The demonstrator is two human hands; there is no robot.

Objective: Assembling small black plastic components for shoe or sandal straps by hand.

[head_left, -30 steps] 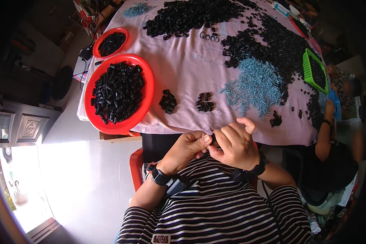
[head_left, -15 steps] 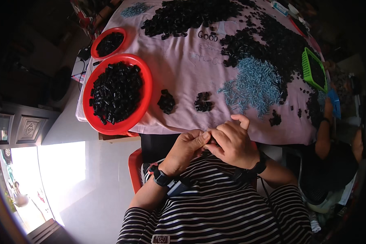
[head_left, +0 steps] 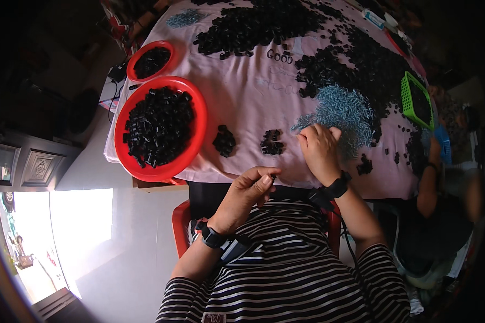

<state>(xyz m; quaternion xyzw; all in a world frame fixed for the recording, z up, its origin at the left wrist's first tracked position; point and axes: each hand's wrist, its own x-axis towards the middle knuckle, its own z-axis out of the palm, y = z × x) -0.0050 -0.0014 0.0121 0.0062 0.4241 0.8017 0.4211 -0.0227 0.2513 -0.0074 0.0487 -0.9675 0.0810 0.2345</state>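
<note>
My left hand (head_left: 249,189) is closed in a pinch in front of the table's near edge, with a small black plastic piece (head_left: 273,177) between thumb and forefinger. Ahead and to its right, my right hand (head_left: 320,151) reaches over the near left edge of a pile of small bluish metal screws (head_left: 346,110). Its fingers are curled down, and their tips are mostly hidden, so what they pinch does not show. Two small clusters of black plastic pieces, one in the middle (head_left: 272,142) and one farther left (head_left: 224,141), lie on the pink cloth (head_left: 248,102).
A large red basin (head_left: 202,124) heaped with black pieces stands at left, a smaller red basin (head_left: 171,54) behind it. Big heaps of black pieces (head_left: 261,27) cover the far side. A green basket (head_left: 407,99) is at right, near another person's arm (head_left: 428,183).
My hands have come apart. The right one has moved forward and right to the screw pile, while the left stays near the table edge with the black piece. The view has shifted slightly.
</note>
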